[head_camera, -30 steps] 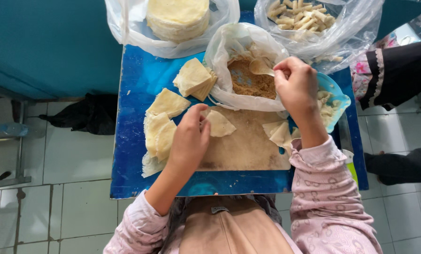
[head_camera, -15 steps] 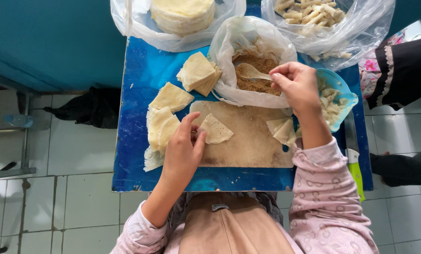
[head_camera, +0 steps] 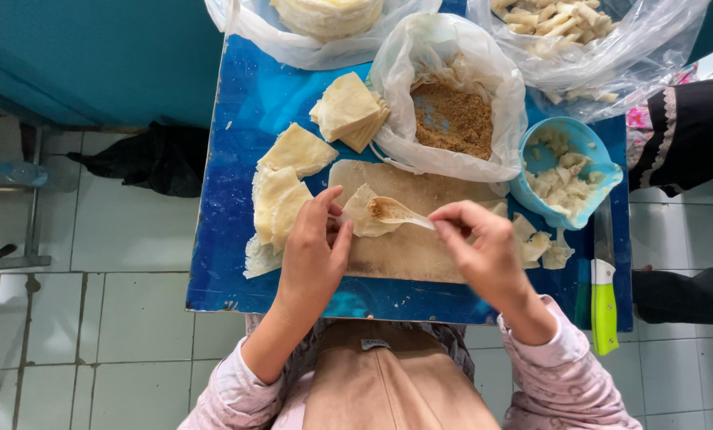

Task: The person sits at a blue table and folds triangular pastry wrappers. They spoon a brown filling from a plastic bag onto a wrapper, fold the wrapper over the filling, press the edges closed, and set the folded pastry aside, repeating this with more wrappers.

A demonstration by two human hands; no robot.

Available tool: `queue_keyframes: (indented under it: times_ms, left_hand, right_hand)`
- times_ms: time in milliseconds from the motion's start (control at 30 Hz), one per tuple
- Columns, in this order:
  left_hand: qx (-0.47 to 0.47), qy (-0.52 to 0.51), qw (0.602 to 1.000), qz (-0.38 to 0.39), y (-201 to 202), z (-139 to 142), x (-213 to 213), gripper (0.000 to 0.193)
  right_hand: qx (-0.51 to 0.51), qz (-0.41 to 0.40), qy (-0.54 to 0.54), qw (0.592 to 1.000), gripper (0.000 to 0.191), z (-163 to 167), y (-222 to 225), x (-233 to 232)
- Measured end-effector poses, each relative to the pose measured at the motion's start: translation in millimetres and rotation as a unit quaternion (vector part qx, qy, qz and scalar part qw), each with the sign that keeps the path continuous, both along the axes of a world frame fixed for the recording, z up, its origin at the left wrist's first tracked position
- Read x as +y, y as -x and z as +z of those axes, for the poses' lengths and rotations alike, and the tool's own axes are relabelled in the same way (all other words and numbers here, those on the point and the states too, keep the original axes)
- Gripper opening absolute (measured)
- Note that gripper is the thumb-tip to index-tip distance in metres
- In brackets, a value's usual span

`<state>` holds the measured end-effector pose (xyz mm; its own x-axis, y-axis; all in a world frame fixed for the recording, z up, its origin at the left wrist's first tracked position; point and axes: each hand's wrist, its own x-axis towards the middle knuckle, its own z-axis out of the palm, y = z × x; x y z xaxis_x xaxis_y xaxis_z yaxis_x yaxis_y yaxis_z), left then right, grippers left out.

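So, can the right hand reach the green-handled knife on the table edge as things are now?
Probably yes. The knife lies uncovered just beside the right hand, with nothing between them, though that hand holds a spoon at present.

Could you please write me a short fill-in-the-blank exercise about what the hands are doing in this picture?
1. The right hand holds a ____ with brown filling on its tip.
2. The left hand steadies a wrapper on the ____ board.
3. The knife beside the blue bowl has a ____ handle.
Missing words: spoon; wooden; green
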<state>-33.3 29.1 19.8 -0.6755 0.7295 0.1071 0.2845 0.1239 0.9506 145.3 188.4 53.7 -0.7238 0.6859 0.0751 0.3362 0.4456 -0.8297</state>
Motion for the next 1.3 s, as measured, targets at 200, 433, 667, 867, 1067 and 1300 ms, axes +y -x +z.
queue_keyframes:
  times_ms: [200,433,667,867,1067,1300]
  left_hand:
    - [-0.011,-0.013,1.0,0.001,-1.4,0.9,0.1,0.048]
    - [0.007,-0.044,0.999,-0.004,-7.1,2.0,1.0,0.044]
    - [0.124,-0.034,0.992,0.0,-9.1,3.3,4.2,0.033]
    - [0.144,-0.014,0.989,-0.011,-5.5,4.8,8.5,0.021]
    - [0.154,0.002,0.988,-0.032,-2.4,8.9,8.4,0.013]
    - [0.144,0.001,0.989,-0.037,-1.2,10.6,8.9,0.016]
  right_hand:
    - [-0.016,0.192,-0.42,0.887,0.025,22.9,4.3,-29.1]
    - [-0.035,0.236,-0.566,0.789,0.028,27.2,-4.6,-31.0]
    - [-0.091,-0.022,-0.618,0.781,0.022,35.9,21.7,22.0]
    - [-0.108,0.053,-0.327,0.937,0.01,13.1,44.2,-1.5]
    - [-0.076,0.078,-0.176,0.978,0.014,-7.0,54.9,-9.9]
    - [-0.123,0.071,-0.19,0.972,0.018,-1.6,49.5,-2.3]
